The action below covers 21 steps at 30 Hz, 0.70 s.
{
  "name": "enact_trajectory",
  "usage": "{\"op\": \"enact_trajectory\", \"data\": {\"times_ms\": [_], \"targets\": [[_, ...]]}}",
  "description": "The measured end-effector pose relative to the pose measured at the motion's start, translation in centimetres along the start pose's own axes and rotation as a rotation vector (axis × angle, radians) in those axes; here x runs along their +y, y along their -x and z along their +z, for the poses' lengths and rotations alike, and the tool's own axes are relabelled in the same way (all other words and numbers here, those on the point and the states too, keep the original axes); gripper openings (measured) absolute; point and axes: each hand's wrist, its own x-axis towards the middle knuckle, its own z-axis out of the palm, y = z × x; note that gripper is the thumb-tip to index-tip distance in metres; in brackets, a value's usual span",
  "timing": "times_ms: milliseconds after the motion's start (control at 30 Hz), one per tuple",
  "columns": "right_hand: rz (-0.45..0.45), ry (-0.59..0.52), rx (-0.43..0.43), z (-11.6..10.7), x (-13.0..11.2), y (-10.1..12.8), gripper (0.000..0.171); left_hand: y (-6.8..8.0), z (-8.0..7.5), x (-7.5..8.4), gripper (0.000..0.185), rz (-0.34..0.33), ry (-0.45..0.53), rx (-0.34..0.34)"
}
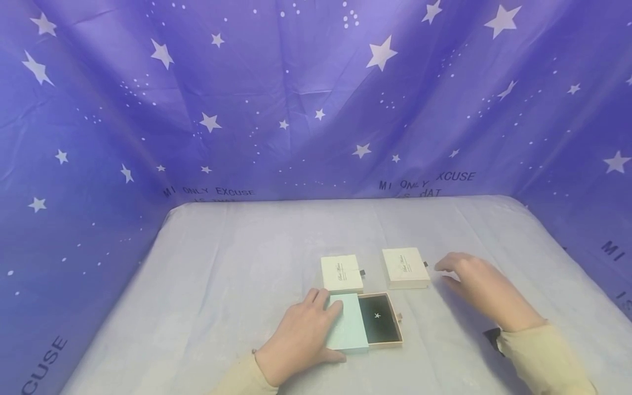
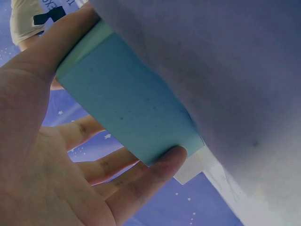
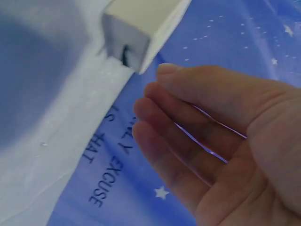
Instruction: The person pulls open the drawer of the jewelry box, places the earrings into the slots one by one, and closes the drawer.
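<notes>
My left hand (image 1: 298,334) holds a mint-green drawer box (image 1: 349,323) across its width, thumb on the near side and fingers at the far side. Its tray (image 1: 382,344) is pulled partway out to the right, showing a black insert with a small star-shaped piece (image 1: 377,315) on it. In the left wrist view, the box's plain green end (image 2: 127,101) lies between thumb and fingers. My right hand (image 1: 476,282) hovers just right of a cream box (image 1: 406,267) with a dark pull tab. Its fingers are loosely bent and hold nothing, apart from the box in the right wrist view.
Another cream box (image 1: 340,272) with printed lettering and a dark tab lies just behind the green one. Everything rests on a pale cloth-covered table (image 1: 237,285). A purple curtain (image 1: 286,99) with white stars hangs behind and at both sides.
</notes>
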Motion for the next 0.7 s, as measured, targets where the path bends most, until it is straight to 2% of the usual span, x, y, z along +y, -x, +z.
{"op": "enact_trajectory", "data": {"times_ms": [367,700], "targets": [[0.032,0.051,-0.012,1.6,3.4,0.0,0.016,-0.1,-0.1,0.0,0.072,-0.003,-0.006,-0.01],[-0.01,0.076,0.01,3.0,5.9,0.1,0.023,-0.1,0.1,-0.1,0.072,-0.004,-0.008,-0.007]]}}
